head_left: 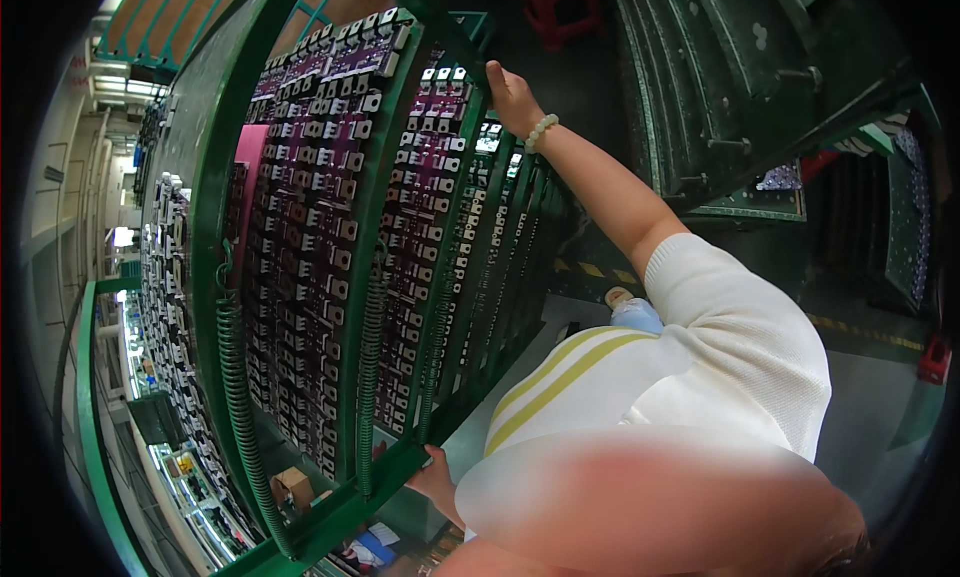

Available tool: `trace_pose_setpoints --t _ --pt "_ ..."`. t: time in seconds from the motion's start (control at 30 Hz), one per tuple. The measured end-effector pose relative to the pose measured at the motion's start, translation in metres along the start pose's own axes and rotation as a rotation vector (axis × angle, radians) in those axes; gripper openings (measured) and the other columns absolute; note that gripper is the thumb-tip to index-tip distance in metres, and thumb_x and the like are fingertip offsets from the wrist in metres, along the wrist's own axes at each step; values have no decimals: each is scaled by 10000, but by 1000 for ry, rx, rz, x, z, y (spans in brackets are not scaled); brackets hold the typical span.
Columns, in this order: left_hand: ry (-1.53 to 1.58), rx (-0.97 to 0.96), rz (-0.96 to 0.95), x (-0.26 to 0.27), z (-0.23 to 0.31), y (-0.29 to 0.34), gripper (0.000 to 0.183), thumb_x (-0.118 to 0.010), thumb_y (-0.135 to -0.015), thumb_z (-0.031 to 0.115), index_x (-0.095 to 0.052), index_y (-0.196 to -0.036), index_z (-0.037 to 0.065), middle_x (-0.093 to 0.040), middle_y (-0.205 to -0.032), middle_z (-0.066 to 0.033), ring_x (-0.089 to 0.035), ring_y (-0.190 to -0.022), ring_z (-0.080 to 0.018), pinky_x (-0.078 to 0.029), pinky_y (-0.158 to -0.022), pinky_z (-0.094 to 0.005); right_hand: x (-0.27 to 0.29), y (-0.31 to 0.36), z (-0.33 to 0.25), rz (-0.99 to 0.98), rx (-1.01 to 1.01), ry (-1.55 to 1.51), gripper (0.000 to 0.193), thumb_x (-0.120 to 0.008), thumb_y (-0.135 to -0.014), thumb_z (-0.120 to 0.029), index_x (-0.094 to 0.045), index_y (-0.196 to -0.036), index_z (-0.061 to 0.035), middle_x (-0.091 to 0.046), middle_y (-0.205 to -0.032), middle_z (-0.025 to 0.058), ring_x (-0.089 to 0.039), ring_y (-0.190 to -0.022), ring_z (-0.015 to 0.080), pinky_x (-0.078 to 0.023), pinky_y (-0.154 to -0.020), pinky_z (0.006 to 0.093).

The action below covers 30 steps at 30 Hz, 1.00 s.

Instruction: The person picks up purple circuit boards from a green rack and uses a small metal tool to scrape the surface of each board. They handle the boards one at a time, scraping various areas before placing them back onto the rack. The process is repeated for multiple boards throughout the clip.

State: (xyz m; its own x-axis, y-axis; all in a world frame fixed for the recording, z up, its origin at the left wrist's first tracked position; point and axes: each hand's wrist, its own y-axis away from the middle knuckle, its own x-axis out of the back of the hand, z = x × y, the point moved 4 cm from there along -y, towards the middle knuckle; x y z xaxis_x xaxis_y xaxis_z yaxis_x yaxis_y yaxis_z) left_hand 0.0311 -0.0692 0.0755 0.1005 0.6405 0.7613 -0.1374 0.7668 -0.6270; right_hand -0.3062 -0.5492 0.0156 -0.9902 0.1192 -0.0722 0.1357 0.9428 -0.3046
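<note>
A tall green metal rack point(225, 127) stands in front of me, with rows of purple circuit boards point(300, 207) that carry silver connectors. My right hand point(514, 103), a pale bead bracelet at its wrist, is closed on the rack's far upright edge. Lower down, my left hand point(434, 475) holds the rack's near bottom rail, its fingers partly hidden by the metal. Long coiled springs point(240, 407) run along the rack's near side. Behind the outer rows, further layers of boards are partly covered by the green bars.
To the right stand dark green stacked panels or racks point(700, 87) with handles. A red stool point(560, 12) is at the far top. Yellow-black tape point(595, 269) marks the floor. At lower left, a cardboard box point(292, 487) and lit work benches point(190, 487) show beyond the rack.
</note>
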Motion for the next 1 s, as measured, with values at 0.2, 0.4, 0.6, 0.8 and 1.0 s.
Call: trace_pose_setpoints --t 0.2,0.4,0.6,0.8,1.0 --pt "-29 -75 -57 2 0 -5 618 -636 -763 146 -368 -1296 -14 -433 -1285 -212 -485 -1153 -333 -401 -986 -447 -2 5 -2 146 -23 73 653 -245 -970 -571 -525 -886 14 -556 -773 235 -544 -766 433 -435 -723 423" --pt "-89 125 -136 2 -34 14 624 -669 -732 165 -424 -1269 -37 -443 -1283 -213 -485 -1153 -335 -410 -979 -441 4 7 -3 191 52 121 504 -307 -998 -460 -508 -878 -14 -546 -767 228 -541 -765 443 -430 -663 456" --pt "-30 598 -292 8 -70 58 606 -713 -709 191 -500 -1220 -55 -473 -1260 -222 -480 -1156 -342 -398 -991 -441 7 17 -15 205 133 64 345 -386 -997 -343 -504 -886 -39 -543 -762 200 -545 -753 419 -442 -661 447" --pt "-393 341 -233 11 -1 11 613 -771 -741 268 -542 -1216 -44 -514 -1230 -259 -453 -1163 -389 -299 -1056 -477 11 12 -21 225 136 99 383 -392 -987 -376 -514 -880 -29 -566 -789 181 -555 -789 398 -439 -713 453" --pt "-224 587 -213 1 -1 27 568 -660 -866 258 -463 -1278 -80 -466 -1278 -291 -434 -1180 -418 -302 -1027 -497 9 14 -14 222 157 82 400 -397 -977 -396 -523 -887 -28 -568 -784 197 -558 -781 401 -441 -705 462"
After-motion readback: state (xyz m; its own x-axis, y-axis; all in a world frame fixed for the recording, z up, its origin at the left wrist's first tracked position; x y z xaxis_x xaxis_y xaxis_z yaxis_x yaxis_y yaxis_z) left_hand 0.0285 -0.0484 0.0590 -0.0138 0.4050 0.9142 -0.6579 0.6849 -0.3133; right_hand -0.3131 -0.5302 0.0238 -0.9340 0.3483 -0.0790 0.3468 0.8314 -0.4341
